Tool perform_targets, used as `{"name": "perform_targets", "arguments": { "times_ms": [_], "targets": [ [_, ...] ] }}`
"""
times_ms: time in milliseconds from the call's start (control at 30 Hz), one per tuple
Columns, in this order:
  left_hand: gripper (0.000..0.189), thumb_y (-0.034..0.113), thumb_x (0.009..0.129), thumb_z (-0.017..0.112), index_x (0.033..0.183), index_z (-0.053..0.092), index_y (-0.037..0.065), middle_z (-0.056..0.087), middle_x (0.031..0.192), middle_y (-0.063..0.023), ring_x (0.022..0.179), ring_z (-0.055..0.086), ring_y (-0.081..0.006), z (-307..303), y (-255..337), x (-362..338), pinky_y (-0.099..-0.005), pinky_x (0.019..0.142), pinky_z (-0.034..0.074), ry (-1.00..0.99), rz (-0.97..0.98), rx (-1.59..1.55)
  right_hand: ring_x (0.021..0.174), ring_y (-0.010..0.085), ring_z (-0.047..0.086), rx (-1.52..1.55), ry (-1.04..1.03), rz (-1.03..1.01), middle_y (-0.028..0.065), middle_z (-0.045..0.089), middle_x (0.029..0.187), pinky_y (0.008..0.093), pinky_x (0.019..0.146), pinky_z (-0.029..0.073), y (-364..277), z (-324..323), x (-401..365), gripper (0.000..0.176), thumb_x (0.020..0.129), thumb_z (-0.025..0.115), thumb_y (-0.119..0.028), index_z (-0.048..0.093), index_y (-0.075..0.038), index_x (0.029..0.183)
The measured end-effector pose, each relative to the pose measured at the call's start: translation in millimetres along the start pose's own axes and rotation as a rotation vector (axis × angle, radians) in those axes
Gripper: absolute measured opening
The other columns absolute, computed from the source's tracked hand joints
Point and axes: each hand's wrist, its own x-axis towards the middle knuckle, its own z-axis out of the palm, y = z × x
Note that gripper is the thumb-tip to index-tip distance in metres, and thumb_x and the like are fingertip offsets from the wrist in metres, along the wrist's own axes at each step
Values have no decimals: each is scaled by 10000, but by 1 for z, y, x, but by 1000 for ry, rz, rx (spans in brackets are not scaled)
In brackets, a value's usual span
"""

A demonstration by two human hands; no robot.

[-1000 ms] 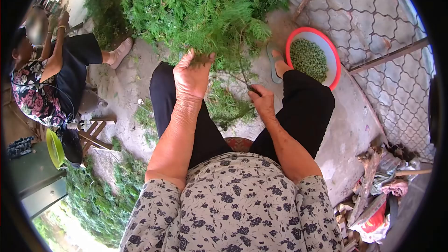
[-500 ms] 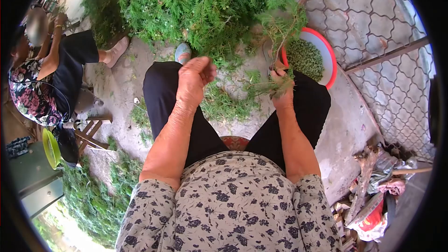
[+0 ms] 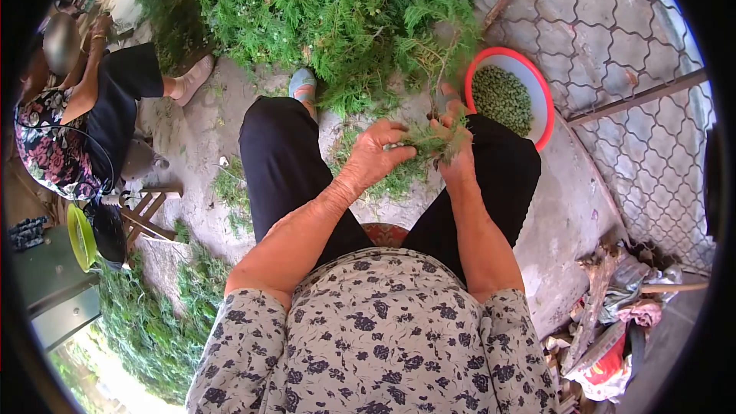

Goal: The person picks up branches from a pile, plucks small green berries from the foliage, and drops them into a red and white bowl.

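Note:
My right hand (image 3: 457, 155) is closed around a cut evergreen branch (image 3: 431, 136) with feathery green foliage, held above the gap between my knees. From the left, my left hand (image 3: 377, 155) reaches to the tip of this branch, thumb and fingers curled at its sprigs. Whether small berries lie inside those fingers is hidden. Just beyond my right knee stands a white basin with a red rim (image 3: 547, 119), part-filled with small green berries (image 3: 502, 100). A large heap of evergreen branches (image 3: 322, 23) rises in front of my feet, pale berry clusters showing on it.
Loose sprigs (image 3: 230, 184) litter the concrete floor. At left another person (image 3: 65, 130) sits near a wooden stool (image 3: 146, 215) and a yellow-green basin (image 3: 81, 238). A metal lattice (image 3: 606, 38) stands at right, above piled wood and bags (image 3: 613, 330). More cut branches (image 3: 153, 330) lie lower left.
My left hand has moved right and down, from above my left knee to the branch's sprigs. My right hand has shifted slightly left with the branch, whose upper part moved left off the basin.

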Motion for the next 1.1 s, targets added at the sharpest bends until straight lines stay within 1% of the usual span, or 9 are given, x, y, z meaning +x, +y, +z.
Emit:
{"name": "perform_targets", "arguments": {
  "times_ms": [67,167,300,433,567,633,767,867,1100],
  "targets": [
    [186,125,746,688,877,655,-3,614,812,-48,829,542,-121,-9,7,0,-280,789,416,-141,-399,-68,501,113,470,134,221,190,-23,554,681,247,397,301,-11,11,-6,120,865,501,-155,596,-87,893],
    [168,161,733,713,782,673,5,581,618,9,667,506,-89,-14,10,-3,-267,695,411,-79,-454,-409,460,114,453,-143,40,125,-11,557,665,238,375,296,0,-4,4,132,867,489,-131,606,-76,894],
    [181,125,790,643,932,638,12,617,822,-21,792,528,-107,-17,21,-1,-291,749,422,34,-561,-685,522,110,498,-296,-27,165,9,568,692,237,401,347,-1,-2,-1,176,891,452,-137,600,-43,907],
    [267,96,819,573,1075,585,20,590,991,-67,851,549,-156,-8,33,1,-303,765,452,267,-414,-724,463,121,489,-411,-77,237,26,561,664,243,362,340,5,1,-4,188,891,459,-163,593,-35,923],
    [326,71,818,547,1131,534,-20,547,1097,-110,868,571,-184,-22,12,2,-310,766,479,72,-457,-742,444,142,521,-428,-140,337,89,569,648,243,339,332,-1,9,-14,204,892,433,-150,568,-24,978],
    [289,35,832,511,1107,529,-51,556,1133,-150,983,575,-227,-25,18,0,-355,863,471,-21,-329,-968,449,148,529,-451,-164,332,94,569,645,247,342,337,6,5,-12,205,895,424,-148,559,-19,977],
    [222,13,840,512,1044,558,-59,593,1062,-170,953,604,-232,-26,15,4,-339,851,481,-108,-327,-933,462,166,546,-423,-230,381,105,575,645,253,354,347,13,2,-14,202,894,419,-137,554,2,952],
    [161,10,811,595,965,600,-34,649,901,-105,807,638,-183,-22,15,1,-272,711,498,113,-334,-589,464,168,550,-598,-261,314,107,583,656,250,359,350,26,-4,-13,199,891,426,-128,557,16,933],
    [61,37,818,603,869,631,15,646,826,-44,730,568,-101,-28,0,1,-241,687,447,176,-165,-101,473,158,555,-629,-351,323,107,593,675,246,360,346,15,9,-27,193,868,405,-77,565,26,896]
  ]
}}
